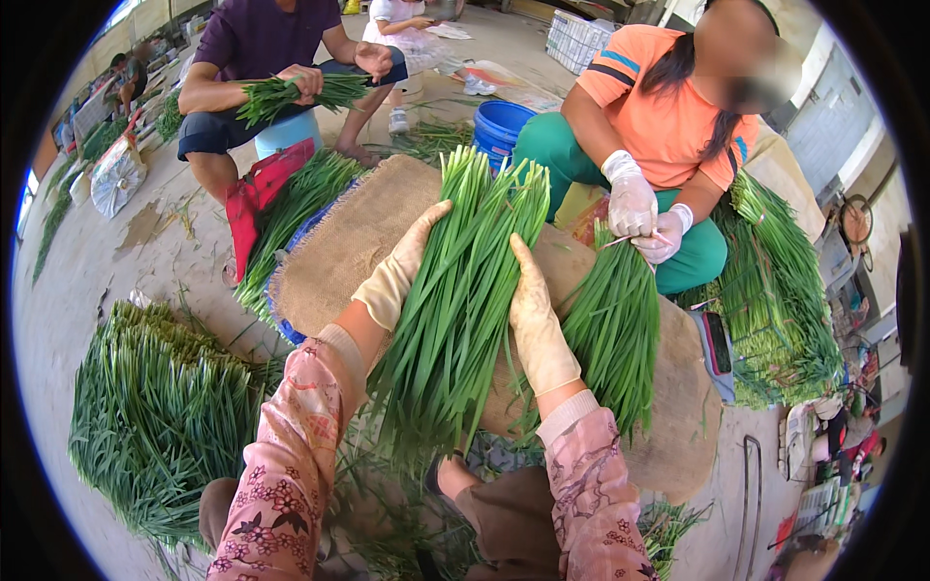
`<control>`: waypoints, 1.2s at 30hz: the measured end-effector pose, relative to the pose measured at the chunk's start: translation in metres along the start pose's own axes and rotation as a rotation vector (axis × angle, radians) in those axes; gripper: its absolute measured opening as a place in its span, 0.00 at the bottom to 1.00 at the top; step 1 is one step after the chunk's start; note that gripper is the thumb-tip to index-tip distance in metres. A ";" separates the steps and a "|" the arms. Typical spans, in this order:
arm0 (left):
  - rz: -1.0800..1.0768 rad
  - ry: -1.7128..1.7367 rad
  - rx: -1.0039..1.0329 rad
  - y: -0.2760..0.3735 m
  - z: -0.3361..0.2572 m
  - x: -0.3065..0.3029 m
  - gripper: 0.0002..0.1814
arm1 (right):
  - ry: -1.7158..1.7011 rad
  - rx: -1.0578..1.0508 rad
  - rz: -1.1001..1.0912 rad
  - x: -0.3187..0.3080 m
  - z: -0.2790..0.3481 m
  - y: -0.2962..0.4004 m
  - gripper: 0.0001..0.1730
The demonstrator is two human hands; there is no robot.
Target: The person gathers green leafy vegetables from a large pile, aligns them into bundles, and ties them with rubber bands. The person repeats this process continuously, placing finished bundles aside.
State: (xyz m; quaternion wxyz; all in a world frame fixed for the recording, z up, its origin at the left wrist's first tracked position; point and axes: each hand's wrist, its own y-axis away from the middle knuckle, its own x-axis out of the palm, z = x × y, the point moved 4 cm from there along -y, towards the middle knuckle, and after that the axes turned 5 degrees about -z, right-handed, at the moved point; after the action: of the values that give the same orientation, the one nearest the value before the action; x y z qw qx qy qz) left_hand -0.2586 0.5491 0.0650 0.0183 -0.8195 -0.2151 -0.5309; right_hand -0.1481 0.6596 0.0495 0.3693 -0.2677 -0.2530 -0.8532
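Observation:
A large bundle of green garlic chives is held between my two hands, pale stem ends pointing away from me and leaves hanging towards me. My left hand, in a cream rubber glove, presses on the bundle's left side. On its right side lies my right hand, gloved alike, with the thumb near the stems. Beneath is a surface covered with burlap. Just right of my right hand, a second chive bundle stands on the burlap, and a co-worker's white-gloved hands hold a pink tie at its top.
A big stack of chives lies on the floor at left, another pile at right. A phone rests at the burlap's right edge. A blue bucket stands beyond. Another person, behind at left, holds chives near a red cloth.

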 end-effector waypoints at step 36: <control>-0.415 -1.606 1.208 -0.022 -0.025 0.069 0.46 | 0.226 -0.239 0.468 0.030 0.117 0.095 0.42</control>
State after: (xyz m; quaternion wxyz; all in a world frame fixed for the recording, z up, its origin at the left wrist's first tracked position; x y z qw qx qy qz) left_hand -0.2643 0.5857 0.1321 0.1861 -0.7337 -0.5326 0.3786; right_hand -0.0615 0.6616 0.1759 0.5479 -0.2634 -0.0393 -0.7930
